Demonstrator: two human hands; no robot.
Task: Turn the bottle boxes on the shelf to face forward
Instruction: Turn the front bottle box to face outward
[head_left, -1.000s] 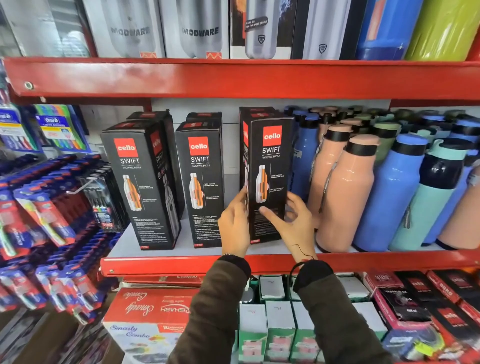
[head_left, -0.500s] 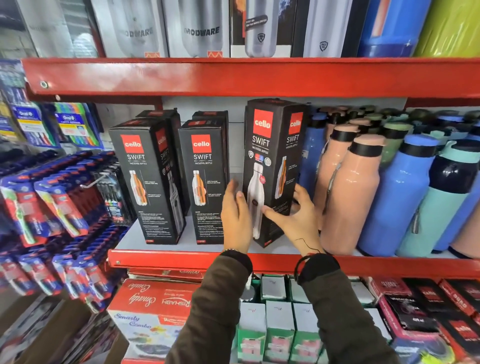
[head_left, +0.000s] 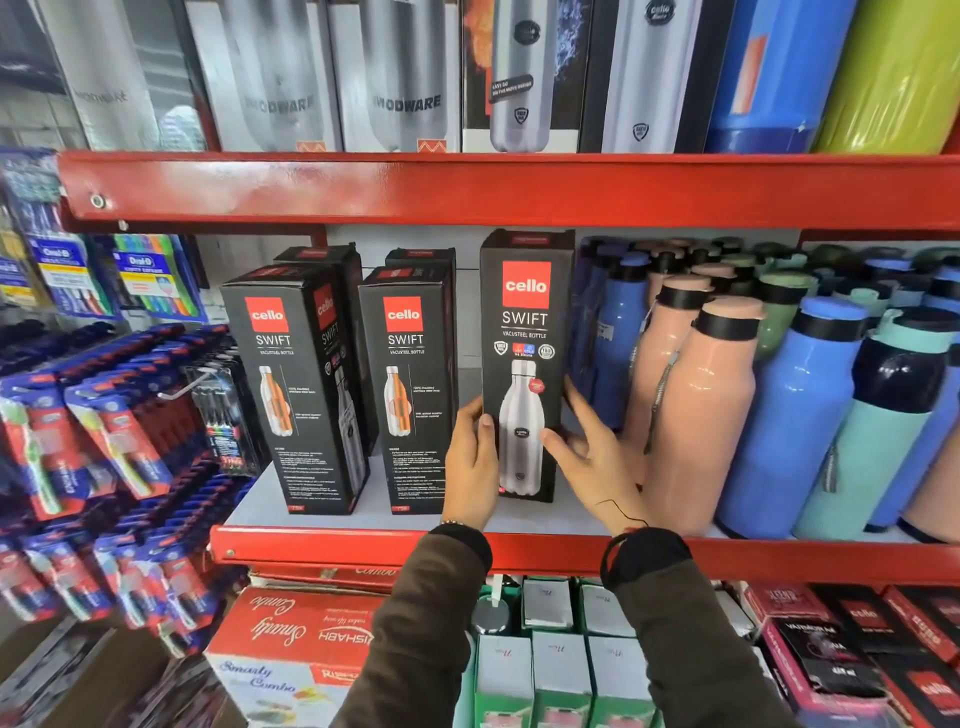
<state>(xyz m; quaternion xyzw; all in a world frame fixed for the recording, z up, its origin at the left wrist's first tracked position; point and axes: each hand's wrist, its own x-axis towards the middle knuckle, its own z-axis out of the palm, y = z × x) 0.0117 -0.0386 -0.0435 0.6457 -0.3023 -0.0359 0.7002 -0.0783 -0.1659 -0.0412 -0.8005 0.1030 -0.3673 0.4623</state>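
Note:
Three black Cello Swift bottle boxes stand in the front row on the red shelf (head_left: 363, 543). The right box (head_left: 524, 322) shows its main face with a steel bottle picture and stands upright. My left hand (head_left: 470, 462) holds its lower left edge, and my right hand (head_left: 592, 452) holds its lower right edge. The middle box (head_left: 408, 384) shows a side panel with an orange cutaway bottle. The left box (head_left: 296, 384) stands angled, showing a side panel and part of another face. More black boxes stand behind these two.
Peach, blue and teal bottles (head_left: 696, 405) crowd the shelf just right of the held box. Toothbrush packs (head_left: 104, 415) hang at the left. Boxed bottles fill the upper shelf (head_left: 467, 182). Small boxes and a red carton (head_left: 291, 639) sit below.
The right box has been rotated between my hands from its side panel to its main face, which now points forward. The other boxes have not moved.

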